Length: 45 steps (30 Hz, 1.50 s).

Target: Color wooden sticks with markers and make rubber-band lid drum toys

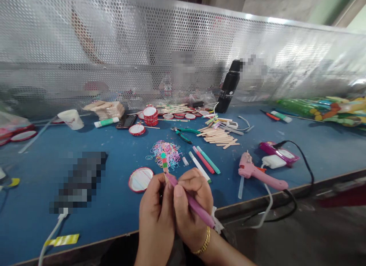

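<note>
Pinched in my left hand [157,209] is a wooden craft stick [164,161] whose far end carries green and red colour bands. My right hand [194,205] grips a purple marker [200,210], its tip meeting the stick close to my left fingertips. The stick's lower part is hidden by my fingers. Just beyond my hands lie a heap of pastel rubber bands [168,153] and a round red-rimmed disc [141,179]. White, red and teal markers [208,159] rest to the right, beside a small loose cap [185,161].
A pink glue gun [261,174] with cords lies at right, near the table edge. Farther back are teal-handled pliers [184,134], loose craft sticks [219,136], a black bottle [229,87] and a paper cup [71,119]. A perforated metal panel [128,48] stands behind the blue table [114,216].
</note>
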Motion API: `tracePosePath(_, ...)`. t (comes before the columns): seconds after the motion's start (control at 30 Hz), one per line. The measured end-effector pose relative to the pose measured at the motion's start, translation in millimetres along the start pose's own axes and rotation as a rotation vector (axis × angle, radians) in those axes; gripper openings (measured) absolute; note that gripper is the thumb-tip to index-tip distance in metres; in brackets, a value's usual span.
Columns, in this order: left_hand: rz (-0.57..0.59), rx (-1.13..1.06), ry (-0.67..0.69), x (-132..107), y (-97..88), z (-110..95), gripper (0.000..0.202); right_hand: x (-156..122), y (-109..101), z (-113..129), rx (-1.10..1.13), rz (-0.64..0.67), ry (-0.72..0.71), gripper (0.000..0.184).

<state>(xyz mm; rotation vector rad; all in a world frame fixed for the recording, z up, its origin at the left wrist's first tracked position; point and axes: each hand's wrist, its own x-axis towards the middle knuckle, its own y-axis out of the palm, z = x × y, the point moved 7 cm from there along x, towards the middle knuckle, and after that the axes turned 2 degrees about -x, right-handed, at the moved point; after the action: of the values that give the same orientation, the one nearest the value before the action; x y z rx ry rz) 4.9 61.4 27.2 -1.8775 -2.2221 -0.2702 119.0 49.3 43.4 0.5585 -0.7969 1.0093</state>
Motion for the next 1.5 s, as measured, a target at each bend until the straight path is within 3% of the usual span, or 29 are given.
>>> tracePosePath(0.23, 0.009, 0.031, -0.025, 1.3, 0.8, 0.6, 0.025, -5.2, -2.4, -9.1, -0.005, -0.040, 0.101, 0.014)
tracePosePath(0.5, -0.002, 0.004, -0.007, -0.1, 0.1, -0.6, 0.027, -1.4, 0.7, -1.5, 0.015, -0.002, 0.007, 0.009)
tracePosePath(0.7, -0.001, 0.020, -0.038, 0.6, -0.5, 5.5, 0.026, -4.9, -1.7, -8.7, 0.003, -0.039, 0.079, 0.012)
tracePosePath(0.97, -0.004, -0.025, -0.030, -2.6, -0.5, 7.6, 0.025, 0.2, -0.3, -0.9, 0.029, -0.002, 0.002, 0.012)
tracePosePath(1.33, -0.002, 0.036, -0.011, 1.2, -1.5, 2.2, 0.024, -6.8, -2.3, -9.5, 0.023, -0.050, 0.085, 0.013)
tracePosePath(1.5, -0.014, 0.004, -0.016, 1.1, -0.7, 2.3, 0.027, -3.2, -0.5, -3.9, 0.035, 0.001, 0.035, 0.010)
